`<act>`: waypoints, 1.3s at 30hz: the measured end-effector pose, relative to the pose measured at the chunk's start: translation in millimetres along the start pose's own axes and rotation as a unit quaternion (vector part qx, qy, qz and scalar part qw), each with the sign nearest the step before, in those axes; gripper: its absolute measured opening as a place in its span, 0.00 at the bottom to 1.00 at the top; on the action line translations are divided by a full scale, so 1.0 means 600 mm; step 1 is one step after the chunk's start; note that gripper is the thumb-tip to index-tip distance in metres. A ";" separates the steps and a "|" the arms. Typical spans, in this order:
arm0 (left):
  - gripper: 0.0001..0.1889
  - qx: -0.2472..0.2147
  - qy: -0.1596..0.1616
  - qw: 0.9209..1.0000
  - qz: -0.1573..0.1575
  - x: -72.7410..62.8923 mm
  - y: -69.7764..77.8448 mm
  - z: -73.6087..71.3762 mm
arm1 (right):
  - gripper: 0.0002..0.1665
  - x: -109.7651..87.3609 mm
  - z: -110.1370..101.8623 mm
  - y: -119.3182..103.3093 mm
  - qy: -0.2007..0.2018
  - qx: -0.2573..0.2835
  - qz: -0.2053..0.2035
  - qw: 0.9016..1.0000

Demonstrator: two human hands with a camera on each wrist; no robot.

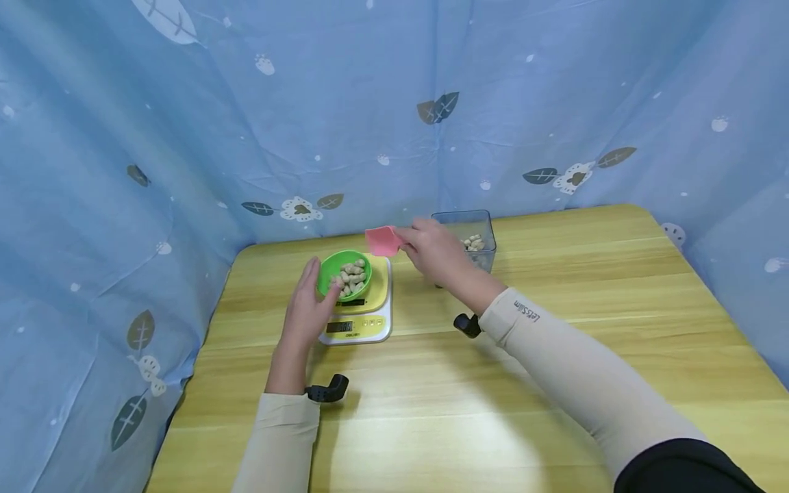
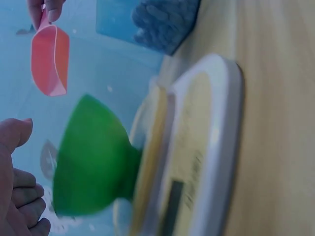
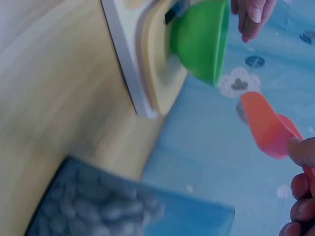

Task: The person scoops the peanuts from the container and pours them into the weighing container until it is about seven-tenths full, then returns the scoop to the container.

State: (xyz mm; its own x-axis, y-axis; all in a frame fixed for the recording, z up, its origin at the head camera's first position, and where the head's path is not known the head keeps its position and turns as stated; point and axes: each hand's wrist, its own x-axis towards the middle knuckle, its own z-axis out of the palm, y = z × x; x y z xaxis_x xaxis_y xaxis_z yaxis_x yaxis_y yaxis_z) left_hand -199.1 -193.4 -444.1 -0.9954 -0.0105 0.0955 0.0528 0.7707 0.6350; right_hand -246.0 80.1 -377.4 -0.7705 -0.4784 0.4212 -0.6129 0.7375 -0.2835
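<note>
A green bowl (image 1: 325,269) holding peanuts in their shells (image 1: 353,277) sits on a yellow and white kitchen scale (image 1: 379,329). My left hand (image 1: 306,308) is at the bowl's left side, thumb and fingers spread; the left wrist view shows a gap between hand and bowl. With my right hand (image 1: 434,253) I grip the handle of a pink scoop (image 1: 383,241), held in the air beyond and to the right of the bowl. The scoop (image 2: 50,61) looks empty in the left wrist view. Digits on the scale's display (image 1: 340,327) are too blurred to read.
A clear plastic container (image 1: 487,257) with more peanuts (image 1: 473,242) stands behind my right hand, at the table's back edge. The wooden table (image 1: 431,411) ends against a blue patterned curtain (image 1: 370,123). Each wrist carries a small black camera.
</note>
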 end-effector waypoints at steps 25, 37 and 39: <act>0.40 -0.030 -0.079 0.989 0.117 0.089 0.181 0.091 | 0.20 -0.058 -0.127 0.153 -0.012 -0.059 0.087 0.994; 0.35 0.028 -0.101 0.982 0.156 0.101 0.222 0.168 | 0.16 -0.056 -0.103 0.171 -0.047 -0.188 -0.022 0.981; 0.34 0.022 -0.097 0.983 0.157 0.101 0.226 0.176 | 0.17 -0.055 -0.102 0.170 -0.070 -0.205 -0.016 0.976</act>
State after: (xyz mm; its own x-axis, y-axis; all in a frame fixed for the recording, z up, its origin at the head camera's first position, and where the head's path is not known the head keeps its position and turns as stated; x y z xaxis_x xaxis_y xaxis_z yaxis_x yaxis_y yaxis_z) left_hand -260.9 -22.2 -433.5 -0.9271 0.3513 0.1308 0.3611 0.7430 0.5635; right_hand -272.1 200.1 -367.5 -0.7866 -0.5432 0.2934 -0.5373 0.8364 0.1081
